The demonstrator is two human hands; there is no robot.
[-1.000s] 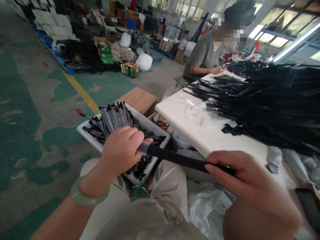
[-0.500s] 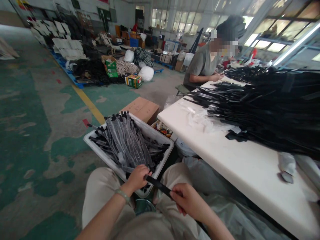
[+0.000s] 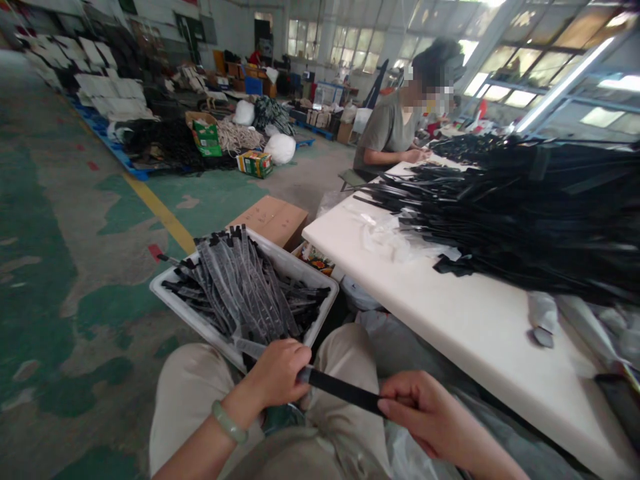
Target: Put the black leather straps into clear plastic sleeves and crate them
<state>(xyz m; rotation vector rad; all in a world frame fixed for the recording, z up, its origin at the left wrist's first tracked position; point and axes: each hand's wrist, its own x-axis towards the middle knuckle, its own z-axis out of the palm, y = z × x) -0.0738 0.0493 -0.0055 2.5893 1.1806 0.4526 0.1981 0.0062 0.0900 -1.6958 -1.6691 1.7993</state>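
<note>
left hand [image 3: 277, 373] grips one end of black strap [image 3: 340, 390] | right hand [image 3: 425, 417] pinches other end | strap at lower centre, over lap | white bin [image 3: 320, 313] of straps just behind left hand

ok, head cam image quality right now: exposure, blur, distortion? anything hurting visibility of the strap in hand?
Head view: the windows are blown out, and daylight falls softly with no hard shadows. The black strap pile is crushed to near-featureless black and smeared toward the right edge. Wide-angle distortion bends the table edge. The left hand, right hand and black strap are fairly sharp.
</note>
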